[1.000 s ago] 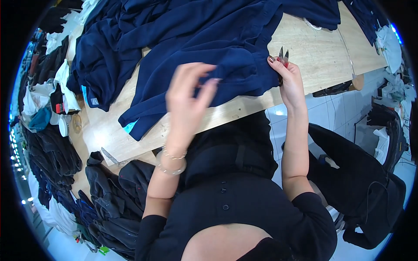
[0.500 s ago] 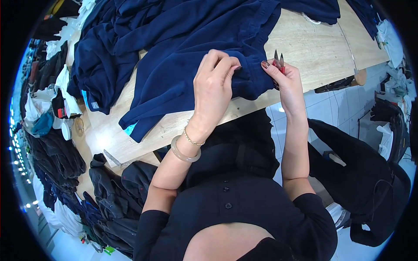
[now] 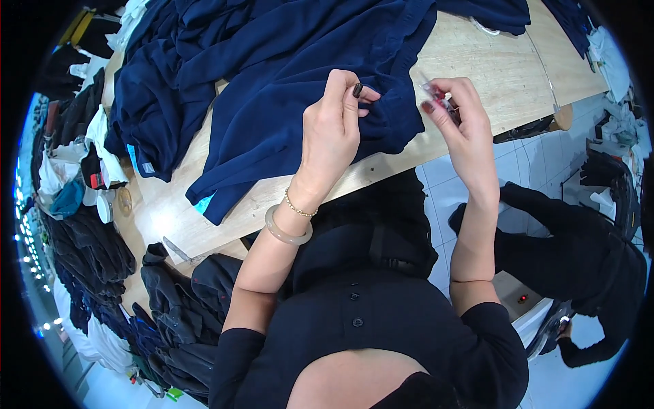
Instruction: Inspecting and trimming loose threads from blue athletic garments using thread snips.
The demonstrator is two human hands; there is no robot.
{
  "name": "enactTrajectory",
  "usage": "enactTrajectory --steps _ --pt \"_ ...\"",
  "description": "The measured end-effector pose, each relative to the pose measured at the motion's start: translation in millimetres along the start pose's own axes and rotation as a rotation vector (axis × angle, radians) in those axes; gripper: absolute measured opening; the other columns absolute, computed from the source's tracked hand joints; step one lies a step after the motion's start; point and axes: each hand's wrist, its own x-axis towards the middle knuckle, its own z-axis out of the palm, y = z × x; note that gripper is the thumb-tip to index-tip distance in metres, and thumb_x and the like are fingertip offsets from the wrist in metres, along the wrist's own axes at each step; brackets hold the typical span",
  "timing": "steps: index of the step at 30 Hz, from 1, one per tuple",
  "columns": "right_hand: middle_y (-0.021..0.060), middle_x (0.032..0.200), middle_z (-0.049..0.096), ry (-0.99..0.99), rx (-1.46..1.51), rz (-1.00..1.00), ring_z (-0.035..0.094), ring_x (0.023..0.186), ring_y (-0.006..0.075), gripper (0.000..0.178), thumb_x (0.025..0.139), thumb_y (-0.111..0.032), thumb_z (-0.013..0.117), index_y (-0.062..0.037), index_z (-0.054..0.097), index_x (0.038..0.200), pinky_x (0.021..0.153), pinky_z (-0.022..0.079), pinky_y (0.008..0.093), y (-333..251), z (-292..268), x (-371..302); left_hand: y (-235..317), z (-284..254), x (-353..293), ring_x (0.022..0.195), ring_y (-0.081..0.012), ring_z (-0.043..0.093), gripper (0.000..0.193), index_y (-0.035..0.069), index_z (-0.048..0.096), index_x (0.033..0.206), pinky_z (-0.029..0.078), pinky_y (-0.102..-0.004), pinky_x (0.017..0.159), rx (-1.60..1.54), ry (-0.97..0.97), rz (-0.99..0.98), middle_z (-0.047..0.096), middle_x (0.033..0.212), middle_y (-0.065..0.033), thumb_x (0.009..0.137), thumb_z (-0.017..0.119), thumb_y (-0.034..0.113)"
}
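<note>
Navy cloth (image 3: 272, 112), softly rumpled (gathered edge), under left fingers (image 3: 339, 83), grip unclear, right fingers (image 3: 464, 88) clamped round red snips (image 3: 439, 95)

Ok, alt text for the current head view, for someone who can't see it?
A person's curled left hand is at a navy garment spread on a wooden table, while the right hand, just past the garment's edge, has blurred red-handled snips in its grip. More navy cloth is heaped at upper left; another person in black is at lower right.

A pale wooden tabletop (image 3: 494, 68) carries navy garments (image 3: 266, 116), heaped at far left and spread toward its near edge.
</note>
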Motion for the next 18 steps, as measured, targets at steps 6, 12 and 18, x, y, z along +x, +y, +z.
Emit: enactTrajectory --steps 6,12,18 --pt "0.0091 0.073 0.062 -0.150 -0.192 0.122 0.067 0.070 0.0213 0.027 0.080 -0.018 0.074 -0.0055 0.061 0.100 0.060 0.048 0.0305 -18.0 -8.4 -1.7 7.0 2.0 -1.4 0.080 -0.0166 0.070 0.009 0.000 0.049 0.100 0.058 -0.0253 0.065 0.080 -0.040 -0.012 0.069 0.086 -0.0122 0.101 0.041 0.003" --pt "0.0085 0.066 0.063 -0.122 -0.432 -0.136 0.061 0.058 0.0248 0.026 0.080 -0.019 0.074 -0.0046 0.054 0.085 0.053 0.045 0.0324 -9.8 2.4 -9.1 5.8 5.1 -2.8 0.075 -0.0152 0.069 0.009 0.000 0.051 0.098 0.057 -0.0254 0.062 0.114 -0.026 -0.002 0.069 0.084 -0.0104 0.100 0.043 0.003" --pt "0.0092 0.065 0.062 -0.103 -0.504 -0.200 0.060 0.058 0.0252 0.025 0.080 -0.018 0.074 -0.0052 0.053 0.084 0.052 0.044 0.0339 -13.0 6.0 -9.0 4.2 5.5 -3.5 0.072 -0.0159 0.069 0.007 0.000 0.051 0.098 0.056 -0.0259 0.062 0.171 -0.032 0.041 0.068 0.083 -0.0103 0.099 0.045 0.002"
